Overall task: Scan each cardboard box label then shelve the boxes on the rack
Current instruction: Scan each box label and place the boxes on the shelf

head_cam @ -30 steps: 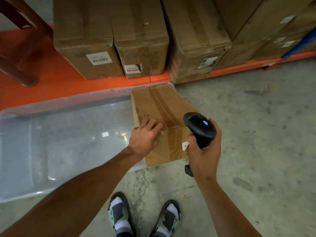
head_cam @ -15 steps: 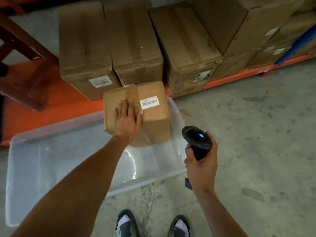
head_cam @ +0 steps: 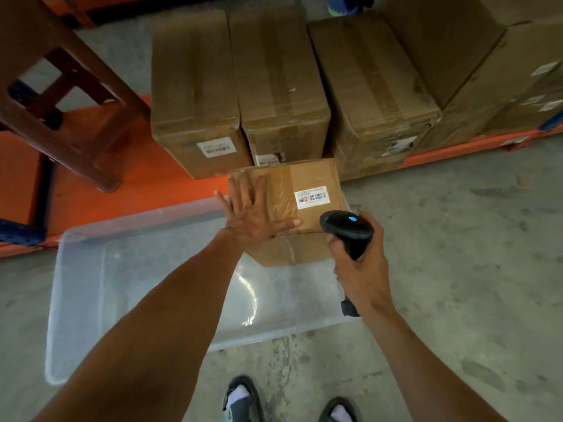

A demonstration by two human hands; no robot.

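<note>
Under the flat left hand (head_cam: 249,211), a taped cardboard box (head_cam: 307,208), barcode label (head_cam: 311,197) up; right-hand (head_cam: 359,263) grip around scanner (head_cam: 347,228).

No text could be read; the barcode label (head_cam: 311,197) on the near cardboard box (head_cam: 307,181) was blurred.

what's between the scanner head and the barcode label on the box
Nothing: in the head view only bare cardboard of the box separates the scanner from the label.

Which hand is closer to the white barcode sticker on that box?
Right. The right hand holds the scanner just below the sticker; the left hand lies flat further left on the box.
</note>
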